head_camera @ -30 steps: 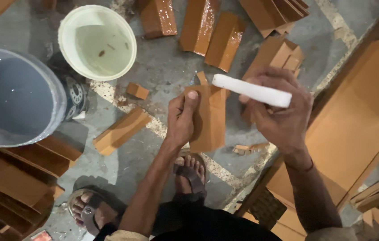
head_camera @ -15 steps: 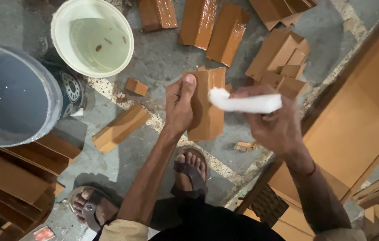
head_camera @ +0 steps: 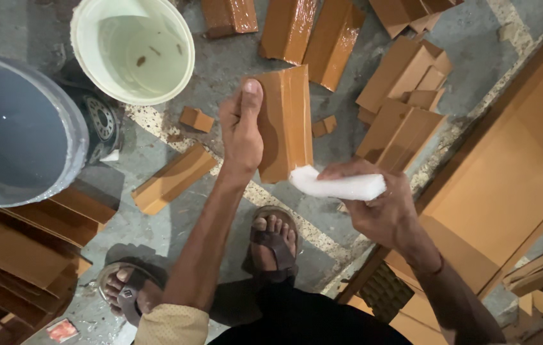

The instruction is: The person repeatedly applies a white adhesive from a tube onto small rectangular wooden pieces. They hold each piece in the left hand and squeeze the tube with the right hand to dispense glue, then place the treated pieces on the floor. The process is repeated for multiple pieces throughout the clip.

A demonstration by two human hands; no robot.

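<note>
My left hand [head_camera: 242, 128] grips an orange-brown wooden piece [head_camera: 287, 121], held upright over the floor with my thumb along its left face. My right hand [head_camera: 383, 204] holds a white foam block [head_camera: 338, 185], whose left end touches the lower right corner of the wooden piece. The piece's surface looks glossy and wet.
A white bucket [head_camera: 132, 51] of cloudy liquid and a larger grey tub [head_camera: 15, 128] stand at the upper left. Several orange-brown wooden pieces [head_camera: 399, 96] lie on the grey concrete floor. Flat orange boards [head_camera: 514, 166] lie at the right. My sandalled feet [head_camera: 274, 239] are below.
My right hand has brought the foam block down from the top of the wooden piece to its lower right corner. My left hand has raised the piece slightly.
</note>
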